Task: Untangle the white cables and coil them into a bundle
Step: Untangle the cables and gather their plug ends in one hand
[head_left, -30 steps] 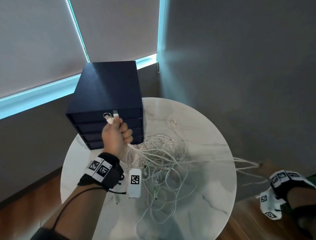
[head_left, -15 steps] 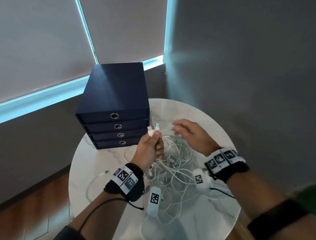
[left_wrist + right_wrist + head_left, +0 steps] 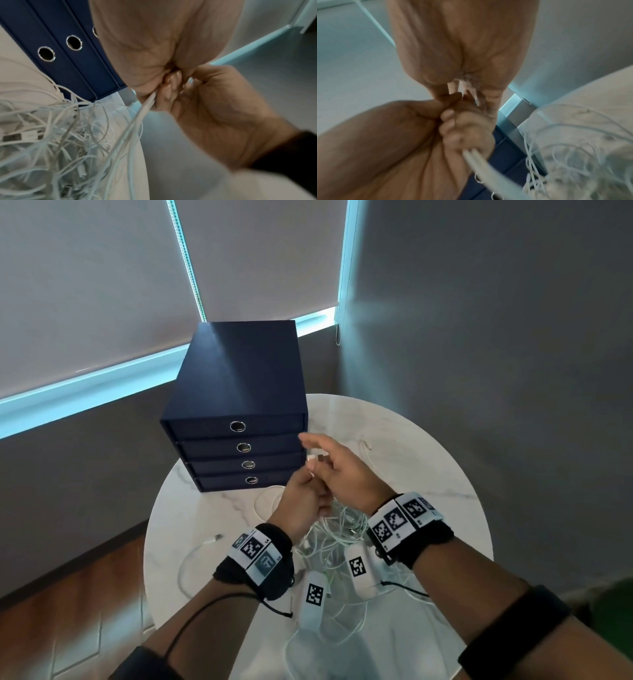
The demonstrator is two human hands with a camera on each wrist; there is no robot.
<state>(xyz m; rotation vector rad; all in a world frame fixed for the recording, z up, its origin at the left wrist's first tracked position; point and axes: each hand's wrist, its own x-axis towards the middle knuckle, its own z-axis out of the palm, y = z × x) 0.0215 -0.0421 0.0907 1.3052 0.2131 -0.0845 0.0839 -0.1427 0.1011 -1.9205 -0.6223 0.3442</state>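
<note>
White cables (image 3: pixel 340 525) are lying tangled on the round marble table (image 3: pixel 428 467), just in front of the navy drawer box (image 3: pixel 239 378). Left hand (image 3: pixel 301 505) is gripping two strands in a closed fist, plug ends sticking up. Right hand (image 3: pixel 346 474) is meeting those plugs, index finger extended; cannot tell whether it is pinching them.

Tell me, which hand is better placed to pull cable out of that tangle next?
Probably the right hand. The left hand is busy gripping two white cables near their plugs, as an anchor. The right one is beside it, over the tangle; whether it pinches anything is unclear.
</note>
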